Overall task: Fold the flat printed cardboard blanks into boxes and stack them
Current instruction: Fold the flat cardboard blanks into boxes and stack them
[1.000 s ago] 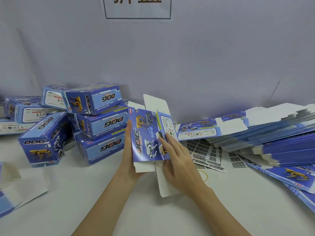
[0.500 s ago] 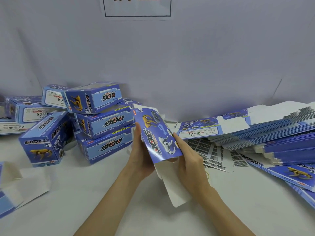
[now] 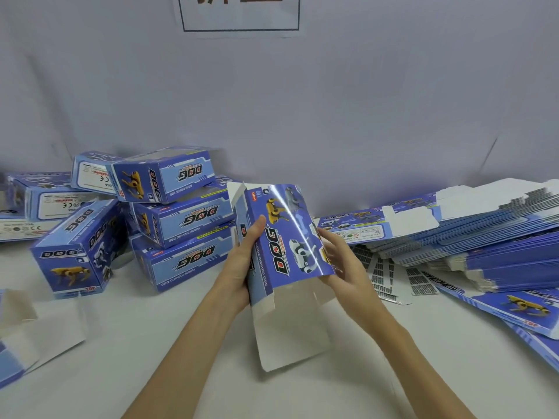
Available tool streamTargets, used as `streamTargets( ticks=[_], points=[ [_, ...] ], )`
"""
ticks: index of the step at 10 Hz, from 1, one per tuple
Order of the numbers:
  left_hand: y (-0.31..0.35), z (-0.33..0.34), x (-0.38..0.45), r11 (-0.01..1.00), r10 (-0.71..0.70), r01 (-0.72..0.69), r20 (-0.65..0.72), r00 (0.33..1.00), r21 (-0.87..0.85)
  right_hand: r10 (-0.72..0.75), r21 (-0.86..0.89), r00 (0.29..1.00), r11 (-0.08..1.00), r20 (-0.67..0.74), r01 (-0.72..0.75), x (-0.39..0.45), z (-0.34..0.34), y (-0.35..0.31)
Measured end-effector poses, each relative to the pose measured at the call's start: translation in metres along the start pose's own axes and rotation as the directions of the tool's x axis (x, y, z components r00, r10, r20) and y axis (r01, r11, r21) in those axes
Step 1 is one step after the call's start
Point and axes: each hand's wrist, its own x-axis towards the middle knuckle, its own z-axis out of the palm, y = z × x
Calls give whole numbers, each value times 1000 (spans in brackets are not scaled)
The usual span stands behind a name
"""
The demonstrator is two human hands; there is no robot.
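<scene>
One half-opened blank (image 3: 282,237) between two hands; six folded boxes (image 3: 181,219).

The half-opened cardboard box (image 3: 284,237) has a glossy blue printed outside that catches glare, while its flaps show matt white board. The flat blanks (image 3: 499,237) along the bench's right edge share that sheen; the bench (image 3: 151,343) looks matt white.

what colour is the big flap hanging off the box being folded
Plain white flap, head view.

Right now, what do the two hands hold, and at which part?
Both hold one partly opened box blank: the left hand grips its left side edge, thumb on the printed face; the right hand grips its right side edge.
</scene>
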Motion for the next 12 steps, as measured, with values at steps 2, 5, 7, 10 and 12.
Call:
streamTargets(
  ticks=[2, 5, 7, 10, 12],
  points=[
    [3, -6, 0, 1000, -26, 26, 24, 999, -7, 92, 382, 895, 882, 436, -277, -1, -27, -17],
    [-2, 5, -8, 970, -70, 40, 117, 991, 241, 321, 390, 934, 849, 155, -356, 3, -6, -25],
    [-1, 5, 0, 910, 205, -212, 56, 977, 357, 279, 344, 956, 892, 91, -293, 2, -5, -18],
    [-2, -1, 1, 922, 230, -255, 119, 966, 290, 262, 407, 937, 849, 232, -338, 2, -9, -17],
    [-10, 7, -3, 921, 191, -234, 163, 968, 312, 245, 325, 969, 914, 36, -243, 7, -2, -13]
  ],
)
